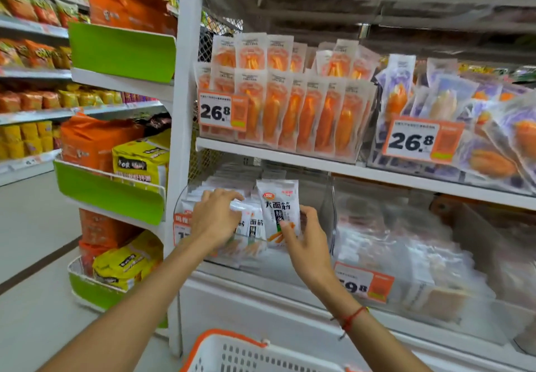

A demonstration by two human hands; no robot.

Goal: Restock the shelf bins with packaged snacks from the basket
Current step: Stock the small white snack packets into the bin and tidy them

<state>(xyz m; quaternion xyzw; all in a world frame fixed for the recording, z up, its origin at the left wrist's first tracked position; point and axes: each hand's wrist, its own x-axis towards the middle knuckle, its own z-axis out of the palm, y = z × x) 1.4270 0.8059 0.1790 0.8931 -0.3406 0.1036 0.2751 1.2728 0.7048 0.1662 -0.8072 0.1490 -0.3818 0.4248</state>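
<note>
- Supermarket aisle with white shelving: chip bags fill the far-left racks, and green-fronted side trays (pixel 121 51) hold orange and yellow multipacks.
- On the lower shelf (pixel 377 174), a clear bin (pixel 185 197) holds white snack packets standing in a row; its price tag is partly hidden behind the left wrist.
- Left hand (pixel 216 215) reaches into that bin, fingers curled over the tops of the standing packets (pixel 246 221), seemingly pressing them back to open a gap at the front.
- Right hand (pixel 307 241) pinches one white packet (pixel 278 212) by its lower edge, upright, just at the bin's front right and touching the row.
- To do this well, I'd judge: keep the row held back, slide the packet down into the gap with its printed face outward, and let go only once it stands level with its neighbours.
- Above, the orange packets (pixel 290 105) stand in two tiers, and a purple-packeted bin (pixel 452 116) sits to their right.
- Counts: two hands, one packet in hand, two "26.8" tags (pixel 223 112), one tag ending "9.8" (pixel 362 283).
- Bottom centre, one white basket (pixel 255 357) with an orange rim; its contents are out of view.
</note>
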